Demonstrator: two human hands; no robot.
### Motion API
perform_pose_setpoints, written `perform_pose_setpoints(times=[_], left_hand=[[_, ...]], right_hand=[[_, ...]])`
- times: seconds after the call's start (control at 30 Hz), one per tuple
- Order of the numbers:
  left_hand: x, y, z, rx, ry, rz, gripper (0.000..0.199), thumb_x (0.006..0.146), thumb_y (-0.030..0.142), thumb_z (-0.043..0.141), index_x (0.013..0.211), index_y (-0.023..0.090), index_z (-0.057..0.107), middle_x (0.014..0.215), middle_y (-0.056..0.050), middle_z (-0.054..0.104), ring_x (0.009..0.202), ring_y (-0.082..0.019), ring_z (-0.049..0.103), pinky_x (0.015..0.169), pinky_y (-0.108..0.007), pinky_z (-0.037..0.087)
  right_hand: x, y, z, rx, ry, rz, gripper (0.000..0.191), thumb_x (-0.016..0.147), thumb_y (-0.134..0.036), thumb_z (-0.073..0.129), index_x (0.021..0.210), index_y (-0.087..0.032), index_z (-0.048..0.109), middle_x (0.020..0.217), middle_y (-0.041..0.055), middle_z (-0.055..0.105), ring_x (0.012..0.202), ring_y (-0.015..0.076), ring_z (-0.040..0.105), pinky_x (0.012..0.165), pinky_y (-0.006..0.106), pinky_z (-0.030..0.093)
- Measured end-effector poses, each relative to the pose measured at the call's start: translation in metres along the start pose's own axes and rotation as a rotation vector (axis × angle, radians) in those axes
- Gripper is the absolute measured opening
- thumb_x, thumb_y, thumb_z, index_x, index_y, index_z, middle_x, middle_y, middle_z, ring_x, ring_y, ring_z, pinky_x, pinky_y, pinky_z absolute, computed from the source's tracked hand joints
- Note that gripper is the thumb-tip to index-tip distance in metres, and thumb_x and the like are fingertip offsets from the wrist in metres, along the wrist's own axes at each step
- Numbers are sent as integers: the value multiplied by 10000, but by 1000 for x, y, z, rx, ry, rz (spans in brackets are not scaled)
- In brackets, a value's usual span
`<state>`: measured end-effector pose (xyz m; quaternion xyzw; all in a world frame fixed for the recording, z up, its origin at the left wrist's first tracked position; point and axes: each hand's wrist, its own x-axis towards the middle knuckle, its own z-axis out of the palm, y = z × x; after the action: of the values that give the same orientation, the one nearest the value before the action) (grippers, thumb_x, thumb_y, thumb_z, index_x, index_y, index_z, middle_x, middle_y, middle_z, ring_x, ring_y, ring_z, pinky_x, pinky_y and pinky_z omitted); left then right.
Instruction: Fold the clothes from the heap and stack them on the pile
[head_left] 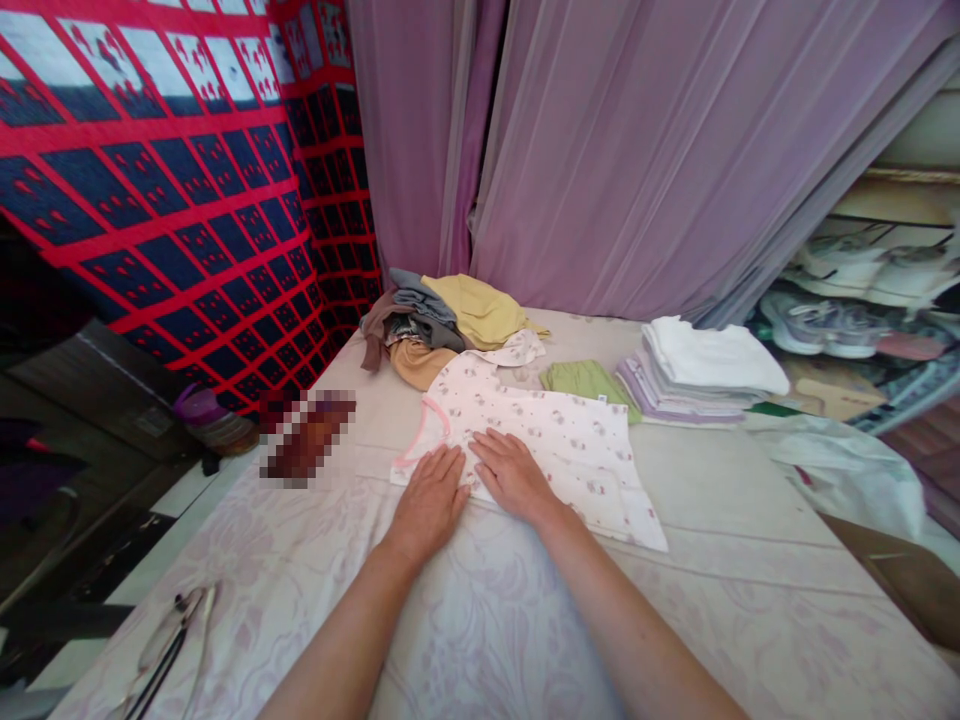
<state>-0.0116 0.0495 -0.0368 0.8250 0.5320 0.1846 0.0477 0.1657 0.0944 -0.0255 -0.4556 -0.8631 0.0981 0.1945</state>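
A small white shirt [555,430] with a scattered print and pink neckline trim lies spread on the bed [720,620], its neck toward the left. My left hand [431,500] rests flat on its near edge by the neckline, fingers stretched out. Beside it, my right hand [514,475] lies flat on the shirt's near part, fingers extended and nothing held. The shirt's far sleeve reaches up to a heap of loose clothes [427,320], with a yellow garment [480,310] on top. Just beyond the shirt sits a folded green garment [577,380].
A stack of folded clothes [697,370], white on top, stands at the right. Eyeglasses [169,640] lie at the bed's near left. Purple curtains [637,150] hang behind. Shoes [825,320] fill a rack on the right. A blurred reddish patch lies left of the shirt.
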Motion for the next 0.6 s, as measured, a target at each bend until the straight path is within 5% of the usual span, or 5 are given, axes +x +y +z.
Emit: perform_pose_setpoints(times=[0.1,0.33,0.6], left_hand=[[-1,-1,4,-4,-5,-47,435,934,321,391,1326,149,471,1415,-110,465,1357,-238,340,1118,-453,276],[-3,-5,-3,-84,0,-2,449,899,361,482,1320,205,487,1429,-111,443,1363,-262,322,1116,-485,263],[1,-10,-10,-228,31,-6,153,856,255,531,965,226,634,1321,-86,551,1269,-237,450,1082,-483,318]], right_hand=[[-3,4,2,45,5,41,366,924,-284,413,1250,-246,576,1339,56,548,1302,236,408,1078,471,293],[-56,52,-27,59,291,222,271,865,-276,461,1016,-231,682,1087,82,688,1056,231,603,954,437,440],[-124,79,-61,96,174,180,171,733,-290,626,889,-240,676,1122,73,666,1057,232,602,934,417,463]])
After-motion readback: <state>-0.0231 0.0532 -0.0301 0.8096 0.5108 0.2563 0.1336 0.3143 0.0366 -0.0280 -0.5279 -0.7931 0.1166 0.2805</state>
